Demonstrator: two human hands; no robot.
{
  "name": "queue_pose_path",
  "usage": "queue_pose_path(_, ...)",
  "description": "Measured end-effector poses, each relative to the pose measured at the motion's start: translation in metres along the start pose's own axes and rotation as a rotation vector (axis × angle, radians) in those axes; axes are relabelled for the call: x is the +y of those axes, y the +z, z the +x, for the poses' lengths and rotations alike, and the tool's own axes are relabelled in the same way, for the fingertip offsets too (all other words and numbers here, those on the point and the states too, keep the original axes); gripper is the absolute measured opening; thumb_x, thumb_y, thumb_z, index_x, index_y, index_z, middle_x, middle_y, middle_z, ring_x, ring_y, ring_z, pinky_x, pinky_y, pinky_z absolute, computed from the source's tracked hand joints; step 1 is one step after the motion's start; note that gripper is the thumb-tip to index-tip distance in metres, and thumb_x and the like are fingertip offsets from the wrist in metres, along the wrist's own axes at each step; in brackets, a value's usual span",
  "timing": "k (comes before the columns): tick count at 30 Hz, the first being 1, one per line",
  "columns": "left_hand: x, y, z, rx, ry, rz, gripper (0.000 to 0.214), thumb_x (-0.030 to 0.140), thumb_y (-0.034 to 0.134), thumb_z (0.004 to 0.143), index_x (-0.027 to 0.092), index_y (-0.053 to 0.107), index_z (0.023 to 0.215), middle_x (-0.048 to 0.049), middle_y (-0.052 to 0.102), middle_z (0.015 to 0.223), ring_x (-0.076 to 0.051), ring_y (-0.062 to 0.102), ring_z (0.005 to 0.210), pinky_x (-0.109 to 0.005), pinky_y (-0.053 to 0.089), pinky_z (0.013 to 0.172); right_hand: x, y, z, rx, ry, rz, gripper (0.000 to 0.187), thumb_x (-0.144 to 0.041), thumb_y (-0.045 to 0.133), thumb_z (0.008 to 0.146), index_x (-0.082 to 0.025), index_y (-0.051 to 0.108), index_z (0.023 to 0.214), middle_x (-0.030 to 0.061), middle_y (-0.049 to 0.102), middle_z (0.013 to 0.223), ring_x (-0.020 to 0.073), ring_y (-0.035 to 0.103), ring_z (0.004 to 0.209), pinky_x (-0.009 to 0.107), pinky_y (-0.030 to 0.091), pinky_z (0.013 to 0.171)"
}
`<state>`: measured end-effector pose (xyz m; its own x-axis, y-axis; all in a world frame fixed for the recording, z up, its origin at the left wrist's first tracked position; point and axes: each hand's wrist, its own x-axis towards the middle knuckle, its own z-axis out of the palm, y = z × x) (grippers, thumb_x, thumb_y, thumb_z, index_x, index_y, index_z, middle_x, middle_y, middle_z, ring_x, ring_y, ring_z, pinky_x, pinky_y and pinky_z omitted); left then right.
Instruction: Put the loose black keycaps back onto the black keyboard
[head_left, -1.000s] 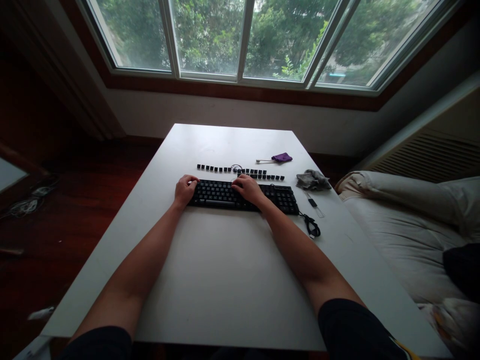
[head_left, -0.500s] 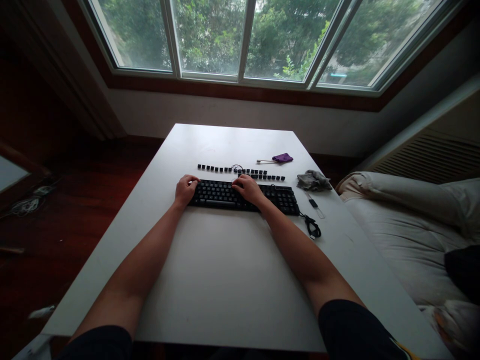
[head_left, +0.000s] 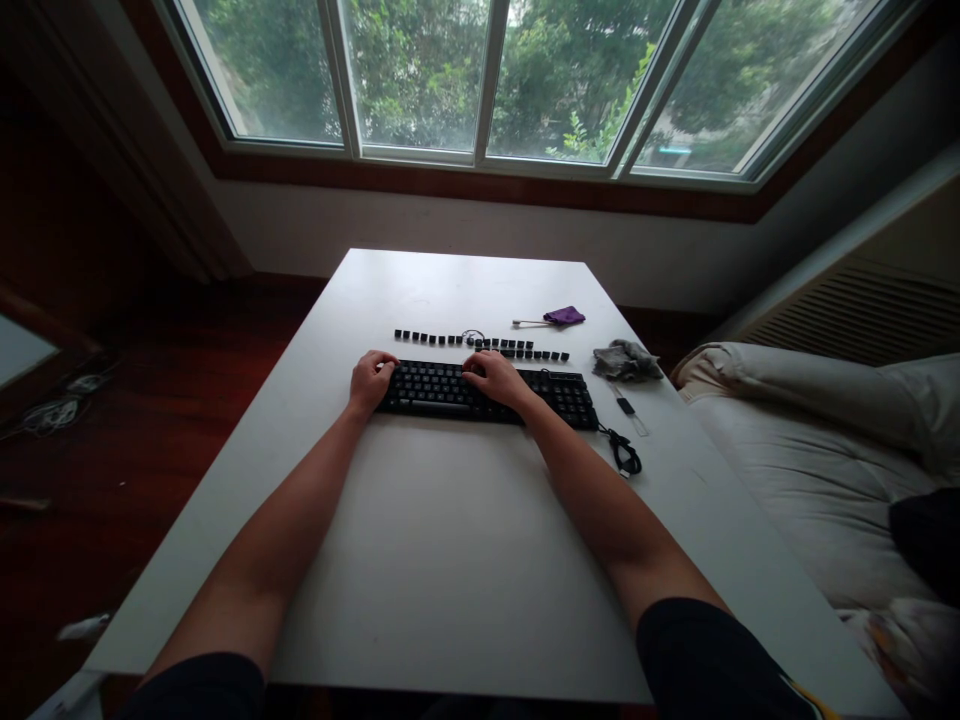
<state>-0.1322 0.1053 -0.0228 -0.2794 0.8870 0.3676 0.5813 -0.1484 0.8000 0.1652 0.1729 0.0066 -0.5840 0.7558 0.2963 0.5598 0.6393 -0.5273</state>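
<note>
A black keyboard (head_left: 435, 383) lies flat on the white table, in the middle of the head view. At its left end, my left hand (head_left: 370, 379) is closed on the edge, thumb and fingers round the corner. My right hand (head_left: 496, 377) rests over the upper middle of the keys, its fingers bent together. Whatever those fingertips hold, if anything, is too small to make out. Just beyond the keyboard, loose black keycaps (head_left: 424, 337) stand in a line, with a second row of keycaps (head_left: 540, 355) nearer the right hand. A thin ring-shaped wire (head_left: 472, 335) lies by them.
Right of the keyboard are its bundled cable (head_left: 624, 452), a small black-handled wire tool (head_left: 625, 406) and a crumpled grey cloth (head_left: 626, 362). A purple cloth (head_left: 564, 316) with a thin brush-like stick (head_left: 528, 323) lies farther back. A sofa (head_left: 787, 450) borders the table's right side.
Almost nothing differs. Both hands keep their places on the keyboard, and the right fingers shift only very slightly. The view itself has moved a touch.
</note>
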Motion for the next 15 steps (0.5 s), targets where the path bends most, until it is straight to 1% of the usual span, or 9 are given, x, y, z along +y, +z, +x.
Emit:
queue_pose_path(2,0.000,0.000,0.000,0.000,0.002,0.000,0.019,0.024,0.054,0.084,0.021,0.072,0.085,-0.0048,0.071,0.102,-0.021,0.064,0.099,-0.031,0.054,0.084,-0.004,-0.004,0.001,0.032,0.029,0.050,0.014,-0.034,0.065,0.090,-0.020,0.068,0.089,0.0036,0.064,0.083,0.0195,0.055,0.082,0.032,0.042,0.078)
queue_pose_path(4,0.000,-0.001,-0.001,0.003,0.005,0.002,0.019,0.023,0.054,0.084,0.021,0.072,0.085,-0.0047,0.071,0.102,-0.021,0.065,0.099,-0.031,0.053,0.085,-0.011,-0.009,0.003,0.095,0.091,0.156,0.023,-0.040,0.061,0.092,-0.020,0.062,0.080,0.0012,0.060,0.074,0.0173,0.052,0.073,0.030,0.040,0.072)
queue_pose_path(5,0.000,-0.001,-0.001,0.005,0.006,0.004,0.019,0.023,0.054,0.084,0.021,0.072,0.084,-0.0046,0.071,0.102,-0.021,0.065,0.099,-0.031,0.053,0.084,-0.017,-0.012,0.004,0.124,0.122,0.247,0.029,-0.044,0.058,0.093,-0.021,0.058,0.075,0.0001,0.056,0.069,0.0162,0.049,0.069,0.030,0.040,0.069)
queue_pose_path(7,0.000,-0.001,-0.001,0.009,0.008,0.004,0.019,0.023,0.054,0.085,0.021,0.072,0.084,-0.0046,0.071,0.101,-0.021,0.065,0.099,-0.031,0.053,0.084,-0.030,-0.017,0.008,0.155,0.156,0.502,0.039,-0.052,0.050,0.096,-0.022,0.048,0.070,-0.0018,0.048,0.063,0.0145,0.044,0.062,0.029,0.039,0.064)
queue_pose_path(9,0.001,-0.002,-0.001,0.012,0.011,0.001,0.018,0.023,0.054,0.085,0.021,0.072,0.084,-0.0044,0.071,0.101,-0.021,0.065,0.098,-0.031,0.053,0.084,-0.043,-0.022,0.012,0.179,0.141,0.774,0.042,-0.057,0.046,0.097,-0.024,0.042,0.071,-0.0032,0.042,0.062,0.0137,0.041,0.059,0.028,0.041,0.062)
queue_pose_path(10,0.001,-0.001,-0.001,0.013,0.014,-0.002,0.018,0.023,0.054,0.085,0.021,0.072,0.084,-0.0043,0.071,0.101,-0.021,0.065,0.098,-0.031,0.053,0.083,-0.048,-0.022,0.014,0.191,0.128,0.857,0.043,-0.058,0.047,0.096,-0.024,0.040,0.071,-0.0035,0.041,0.062,0.0134,0.040,0.059,0.028,0.041,0.061)
queue_pose_path(12,0.000,-0.001,-0.001,0.014,0.018,-0.007,0.018,0.023,0.054,0.085,0.022,0.072,0.083,-0.0043,0.071,0.100,-0.021,0.065,0.097,-0.031,0.053,0.083,-0.052,-0.018,0.017,0.195,0.097,0.931,0.043,-0.059,0.049,0.095,-0.024,0.040,0.072,-0.0033,0.041,0.064,0.0131,0.040,0.059,0.028,0.042,0.062)
queue_pose_path(13,0.000,0.000,-0.001,0.014,0.019,-0.008,0.018,0.023,0.054,0.085,0.022,0.072,0.083,-0.0043,0.071,0.100,-0.021,0.065,0.097,-0.031,0.053,0.083,-0.050,-0.013,0.018,0.182,0.088,0.925,0.043,-0.059,0.049,0.095,-0.024,0.040,0.072,-0.0031,0.043,0.065,0.0130,0.041,0.060,0.028,0.042,0.062)
queue_pose_path(15,-0.001,0.000,-0.001,0.014,0.018,-0.010,0.018,0.023,0.054,0.085,0.022,0.072,0.083,-0.0044,0.071,0.100,-0.021,0.065,0.097,-0.031,0.053,0.082,-0.042,0.000,0.019,0.105,0.095,0.853,0.044,-0.060,0.049,0.094,-0.024,0.042,0.070,-0.0031,0.045,0.062,0.0133,0.043,0.060,0.028,0.041,0.063)
